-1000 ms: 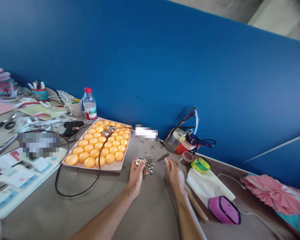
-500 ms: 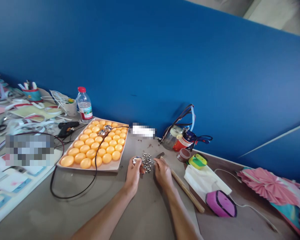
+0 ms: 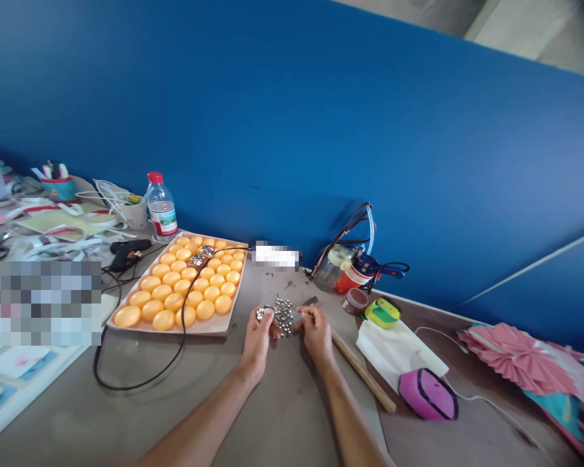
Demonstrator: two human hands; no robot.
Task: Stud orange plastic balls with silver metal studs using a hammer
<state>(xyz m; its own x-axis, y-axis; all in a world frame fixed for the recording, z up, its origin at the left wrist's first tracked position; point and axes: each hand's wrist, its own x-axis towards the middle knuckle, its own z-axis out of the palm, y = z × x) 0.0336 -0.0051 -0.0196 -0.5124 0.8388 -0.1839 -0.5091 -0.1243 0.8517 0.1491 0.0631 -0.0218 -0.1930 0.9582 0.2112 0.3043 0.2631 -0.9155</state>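
Note:
My left hand is closed around a small ball whose visible side is covered in shiny silver heads, like the studded balls in the tray. Beside its fingertips, a heap of silver round-headed tacks lies on the grey table. On the heap's other side is my right hand, fingers curled and thumb near the index finger. Whatever may be between those fingertips is too small to make out. A hammer with a wooden handle lies by the right hand, its head partly hidden.
A tray of orange balls stands left, with a black cable looped across it. Behind it is a bottle; a glue gun lies nearby. To the right are a glass jar, a purple band and pink pleated fabric.
The view has shifted slightly. My right thumb and index finger look a little farther apart beside the tacks. My left hand keeps hold of the studded ball.

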